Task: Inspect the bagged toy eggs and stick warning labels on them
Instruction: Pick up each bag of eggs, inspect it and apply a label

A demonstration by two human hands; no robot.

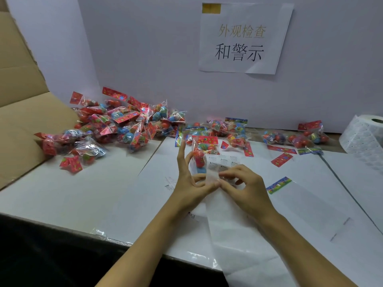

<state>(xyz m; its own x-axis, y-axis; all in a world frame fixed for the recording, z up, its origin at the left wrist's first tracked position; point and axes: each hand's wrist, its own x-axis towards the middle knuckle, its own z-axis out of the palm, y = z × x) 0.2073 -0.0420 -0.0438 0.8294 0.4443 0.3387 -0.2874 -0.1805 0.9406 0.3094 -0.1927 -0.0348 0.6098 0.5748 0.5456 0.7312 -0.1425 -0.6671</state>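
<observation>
Nearest, a long label strip runs up off the table edge toward both hands. Right hand has thumb and forefinger pinched narrow at the strip's printed end, picking at one warning label. Left hand is on the strip's left, lower fingers holding strip and bagged egg pack, forefinger sticking up free. The pack sits just behind the strip's top end. Judgement: peel in progress; lift one corner only, keep the backing taut, then press flat on clear bag film, not the header card. Farther left of the strip, big heap of bagged eggs; farther right, a few packs and a label roll.
</observation>
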